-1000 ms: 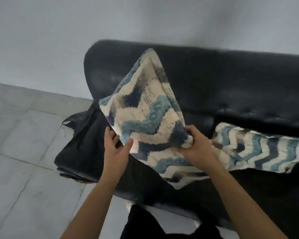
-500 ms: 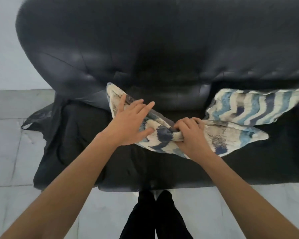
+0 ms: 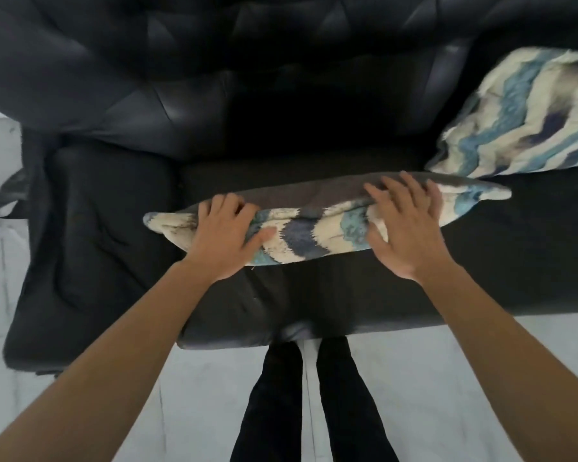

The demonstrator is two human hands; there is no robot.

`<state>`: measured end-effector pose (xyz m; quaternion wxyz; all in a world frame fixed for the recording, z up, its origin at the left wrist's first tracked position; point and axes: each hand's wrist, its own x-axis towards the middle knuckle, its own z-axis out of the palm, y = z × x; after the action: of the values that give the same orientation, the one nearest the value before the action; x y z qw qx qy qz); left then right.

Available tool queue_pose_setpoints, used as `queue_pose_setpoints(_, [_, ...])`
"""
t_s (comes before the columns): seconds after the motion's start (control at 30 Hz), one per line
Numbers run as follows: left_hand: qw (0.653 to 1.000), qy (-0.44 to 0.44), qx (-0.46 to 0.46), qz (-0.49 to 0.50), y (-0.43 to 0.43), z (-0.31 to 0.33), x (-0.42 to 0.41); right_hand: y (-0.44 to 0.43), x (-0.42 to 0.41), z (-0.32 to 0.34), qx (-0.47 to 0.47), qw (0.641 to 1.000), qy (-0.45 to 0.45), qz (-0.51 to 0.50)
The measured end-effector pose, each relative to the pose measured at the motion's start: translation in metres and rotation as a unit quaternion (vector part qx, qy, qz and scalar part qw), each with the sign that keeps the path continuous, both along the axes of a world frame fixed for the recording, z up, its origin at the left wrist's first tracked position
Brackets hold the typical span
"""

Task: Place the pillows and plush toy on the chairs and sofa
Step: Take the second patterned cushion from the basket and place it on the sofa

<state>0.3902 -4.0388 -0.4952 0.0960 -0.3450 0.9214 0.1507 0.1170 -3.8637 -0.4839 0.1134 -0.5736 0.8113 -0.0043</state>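
Note:
A blue, cream and navy zigzag pillow [image 3: 311,228] stands on its edge on the seat of the black leather sofa [image 3: 194,105], its grey back side turned toward the backrest. My left hand [image 3: 224,238] grips the pillow's left part, fingers curled over the top edge. My right hand [image 3: 407,221] lies on the pillow's right part with fingers spread over the top. A second pillow [image 3: 528,118] of the same pattern leans at the right against the backrest, close to the first pillow's right tip. No plush toy is in view.
The sofa's left armrest [image 3: 90,241] has a dark cloth draped over it. Pale tiled floor [image 3: 431,395] lies in front of the sofa, and my dark-trousered legs [image 3: 314,405] stand right at the seat's front edge.
The pillow went from held up in the air to down on the seat, then was turned onto its edge. Both hands shifted to its top. The camera leaned in closer over the sofa.

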Motion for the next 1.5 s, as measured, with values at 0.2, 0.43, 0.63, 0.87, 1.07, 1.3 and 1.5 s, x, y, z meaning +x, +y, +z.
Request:
queue_pose_setpoints(0.2, [0.996, 0.079, -0.033, -0.011, -0.059, 0.042, -0.034, -0.026, -0.04, 0.023, -0.008, 0.991, 0.132, -0.038])
queue_pose_setpoints(0.43, [0.933, 0.218, -0.267, 0.105, -0.148, 0.01, -0.059, -0.131, -0.073, -0.001, -0.218, 0.957, 0.166, -0.096])
queue_pose_setpoints(0.63, [0.916, 0.238, -0.144, 0.287, -0.116, -0.065, -0.042, -0.132, -0.041, -0.079, -0.217, 0.935, -0.067, -0.273])
queue_pose_setpoints(0.87, [0.779, 0.341, 0.166, 0.499, -0.137, -0.127, -0.027, -0.11, -0.038, -0.164, -0.219, 0.878, -0.219, -0.364])
queue_pose_setpoints(1.07, [0.759, 0.346, 0.128, 0.536, -0.147, -0.148, -0.046, -0.14, -0.037, -0.181, -0.256, 0.875, -0.164, -0.377])
queue_pose_setpoints(1.3, [0.759, 0.36, 0.083, 0.536, -0.138, -0.151, -0.041, -0.155, 0.04, -0.145, -0.284, 0.952, 0.089, 0.072])
queue_pose_setpoints(1.5, [0.755, 0.352, 0.057, 0.551, -0.132, -0.148, -0.049, -0.212, 0.021, -0.152, -0.143, 0.961, 0.176, 0.159])
